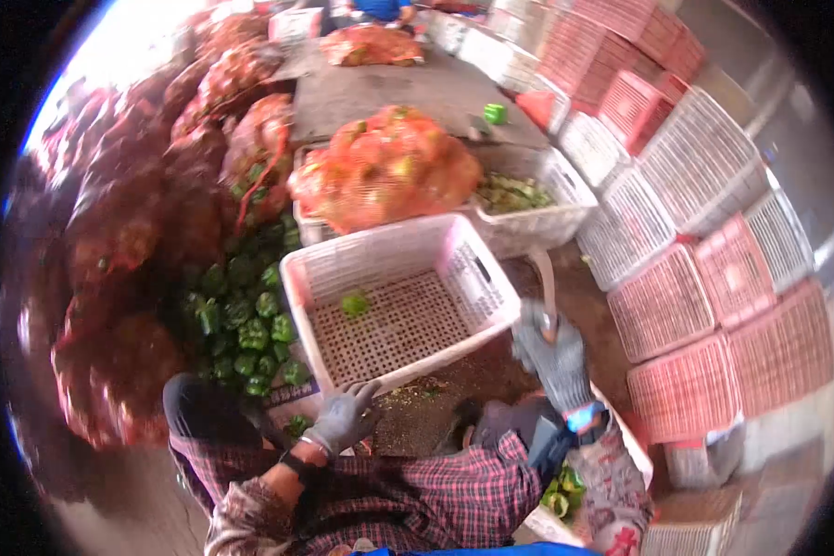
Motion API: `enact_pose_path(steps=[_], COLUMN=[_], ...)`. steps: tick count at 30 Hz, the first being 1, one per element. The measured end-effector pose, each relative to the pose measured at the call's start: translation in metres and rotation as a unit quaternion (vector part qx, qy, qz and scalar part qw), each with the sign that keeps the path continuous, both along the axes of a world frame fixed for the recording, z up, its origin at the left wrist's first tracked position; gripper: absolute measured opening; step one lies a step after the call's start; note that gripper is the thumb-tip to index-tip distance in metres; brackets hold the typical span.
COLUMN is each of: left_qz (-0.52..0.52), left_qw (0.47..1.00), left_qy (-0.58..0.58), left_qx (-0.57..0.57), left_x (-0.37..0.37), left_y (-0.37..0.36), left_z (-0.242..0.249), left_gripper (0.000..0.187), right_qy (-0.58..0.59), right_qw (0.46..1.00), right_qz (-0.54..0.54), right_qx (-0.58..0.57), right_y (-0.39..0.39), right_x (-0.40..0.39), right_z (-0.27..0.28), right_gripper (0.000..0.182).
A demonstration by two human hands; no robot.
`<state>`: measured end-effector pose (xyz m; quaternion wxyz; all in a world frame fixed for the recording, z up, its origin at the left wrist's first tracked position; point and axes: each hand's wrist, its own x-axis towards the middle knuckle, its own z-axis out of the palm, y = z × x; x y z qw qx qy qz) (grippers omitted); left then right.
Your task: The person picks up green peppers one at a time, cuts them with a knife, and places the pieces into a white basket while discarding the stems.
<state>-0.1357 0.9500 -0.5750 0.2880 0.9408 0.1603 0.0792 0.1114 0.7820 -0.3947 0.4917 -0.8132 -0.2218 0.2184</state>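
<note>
Market floor packed with mesh sacks [385,167], and I see my left hand [343,417] open at the white crate [491,287] rim, right hand [554,357] clenching a knife [544,283]; one green pepper [354,303] inside, pepper pile [246,320] unsorted.

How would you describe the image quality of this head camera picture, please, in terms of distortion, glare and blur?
Head view: strong fisheye distortion, with a dark rounded vignette and the stacked crates bowed along the right edge; daylight blows out the upper left corner; the netted sacks on the left are smeared and dim; the white crate, the left hand and the right hand, both gloved, are fairly sharp.
</note>
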Motion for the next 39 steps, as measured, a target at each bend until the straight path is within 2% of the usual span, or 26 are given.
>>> enact_pose_path(steps=[1,2,3,4,6,7,8,10,11,15,16,17,18,19,21,23,24,26,27,28,30,31,32,34,36,39], left_qz=[-0.012,-0.025,-0.029,-0.027,-0.002,0.021,0.021,0.030,0.028,0.013,0.005,-0.004,-0.020,-0.032,-0.081,-0.105,-0.110,-0.111,-0.110,-0.112,-0.080,-0.076,-0.041,0.008,0.000,-0.017], left_qw=[1.000,0.998,0.999,0.998,0.996,0.987,0.986,0.983,0.979,0.987,0.987,0.986,0.986,0.986,0.980,0.984,0.987,0.988,0.988,0.987,0.992,0.991,0.995,0.980,0.996,0.991], left_qy=[0.026,0.050,0.027,0.062,0.094,0.159,0.161,0.172,0.195,0.141,0.127,0.113,0.104,0.095,0.140,0.059,0.041,0.010,-0.003,-0.017,0.030,0.061,-0.022,-0.196,-0.086,-0.117], left_qx=[0.002,0.007,0.027,0.021,0.006,0.031,0.038,0.052,0.056,0.074,0.097,0.123,0.129,0.135,0.118,0.131,0.114,0.108,0.112,0.110,0.097,0.088,0.083,0.041,-0.038,-0.070], left_x=[0.004,0.012,0.018,0.027,0.045,0.055,0.069,0.088,0.103,0.124,0.121,0.115,0.107,0.099,0.070,0.053,0.048,0.046,0.046,0.049,0.046,0.041,0.038,0.035,0.030,0.036], left_y=[-0.003,-0.003,-0.001,0.002,0.000,-0.005,-0.006,-0.010,-0.014,-0.012,-0.011,-0.010,-0.007,-0.003,-0.002,-0.004,-0.006,-0.002,-0.002,-0.005,-0.008,-0.010,-0.011,-0.019,-0.015,-0.021], left_z=[0.004,0.005,-0.005,-0.006,-0.022,-0.026,-0.032,-0.037,-0.029,-0.054,-0.056,-0.059,-0.062,-0.066,-0.050,-0.075,-0.081,-0.075,-0.077,-0.078,-0.055,-0.049,-0.063,-0.103,-0.054,-0.027], left_gripper=[0.061,0.064,0.071,0.077,0.076,0.070,0.068,0.063,0.051,0.035,0.032,0.029,0.030,0.031,0.032,0.032,0.028,0.025,0.026,0.026,0.029,0.031,0.034,0.039,0.045,0.037], right_qy=[-0.161,-0.324,-0.397,-0.454,-0.487,-0.492,-0.432,-0.455,-0.415,-0.332,-0.423,-0.173,-0.020,0.113,0.136,0.232,0.308,0.193,-0.130,-0.440,-0.416,-0.428,-0.438,-0.430,-0.391,-0.382], right_qw=[0.983,0.931,0.915,0.887,0.870,0.867,0.892,0.877,0.890,0.888,0.872,0.968,0.963,0.911,0.873,0.875,0.888,0.971,0.991,0.887,0.903,0.890,0.875,0.788,0.808,0.861], right_qz=[0.027,0.052,0.048,0.050,0.063,0.067,0.064,0.080,0.068,0.003,-0.017,-0.180,-0.262,-0.364,-0.452,-0.403,-0.302,-0.097,0.012,0.116,0.073,0.145,0.202,0.403,0.381,0.306], right_qx=[0.086,0.159,0.050,-0.067,-0.041,-0.041,-0.115,-0.130,-0.174,-0.319,-0.246,-0.039,0.054,0.158,0.121,0.135,0.162,0.106,0.015,-0.077,-0.076,-0.054,-0.041,-0.178,-0.223,-0.139], right_y=[0.009,0.017,0.021,0.022,0.020,0.019,0.010,-0.019,-0.039,-0.139,-0.157,-0.186,-0.184,-0.182,-0.129,-0.092,-0.076,-0.040,-0.025,-0.010,0.034,0.049,0.053,0.050,0.040,0.040], right_x=[0.005,0.014,0.014,0.015,0.041,0.054,0.056,0.067,0.063,-0.005,-0.029,-0.070,-0.090,-0.110,-0.144,-0.163,-0.166,-0.149,-0.120,-0.094,-0.086,-0.083,-0.076,-0.081,-0.094,-0.053], right_z=[0.006,0.011,0.036,0.062,0.062,0.059,0.064,0.054,0.052,0.049,0.043,0.027,0.016,0.005,-0.015,-0.030,-0.034,-0.045,-0.068,-0.083,-0.060,-0.055,-0.049,-0.018,0.008,0.010], right_gripper=[0.022,0.023,0.023,0.023,0.023,0.023,0.026,0.028,0.029,0.030,0.026,0.029,0.030,0.032,0.031,0.029,0.029,0.029,0.028,0.027,0.026,0.025,0.024,0.023,0.021,0.021])
